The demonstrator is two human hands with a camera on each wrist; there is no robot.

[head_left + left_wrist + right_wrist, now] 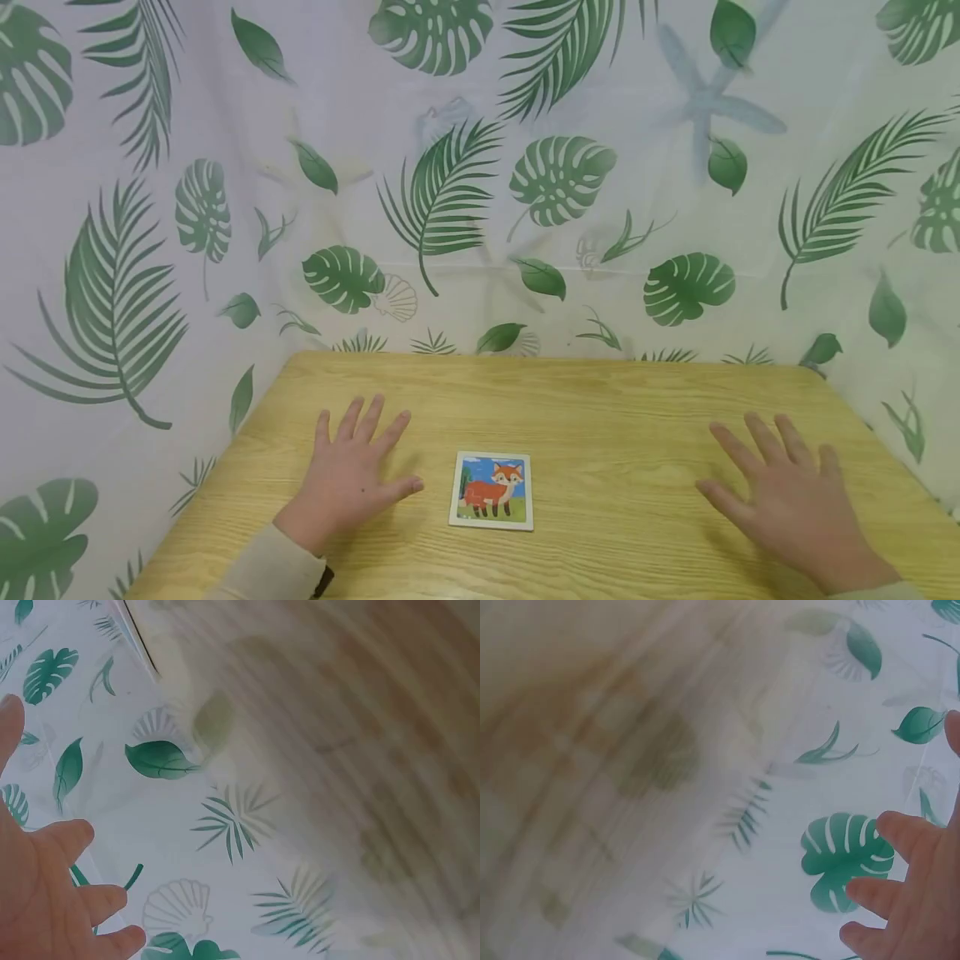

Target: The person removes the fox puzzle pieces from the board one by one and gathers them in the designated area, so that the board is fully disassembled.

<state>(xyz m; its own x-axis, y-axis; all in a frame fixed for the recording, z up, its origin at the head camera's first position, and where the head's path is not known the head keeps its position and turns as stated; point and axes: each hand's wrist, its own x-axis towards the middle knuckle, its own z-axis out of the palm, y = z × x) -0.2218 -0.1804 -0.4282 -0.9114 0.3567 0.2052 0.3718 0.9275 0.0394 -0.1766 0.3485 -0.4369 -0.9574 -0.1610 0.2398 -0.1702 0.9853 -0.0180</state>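
A square picture [491, 491] of an orange fox, with a pale frame, lies flat on the wooden table in the head view. To its left, the left hand [348, 483] is spread with the palm down, its thumb tip a short way from the frame. Farther off on the right, the right hand [798, 504] is spread the same way. Neither hand holds anything. The wrist views show part of the left hand [56, 877] and part of the right hand [911, 885], fingers apart; the picture is in neither.
The yellow wooden table [585, 400] has its far edge against a pale cloth [465, 333] printed with green leaves, starfish and shells. The cloth also hangs along the left and right sides. A dark band [323, 581] shows at the left sleeve's cuff.
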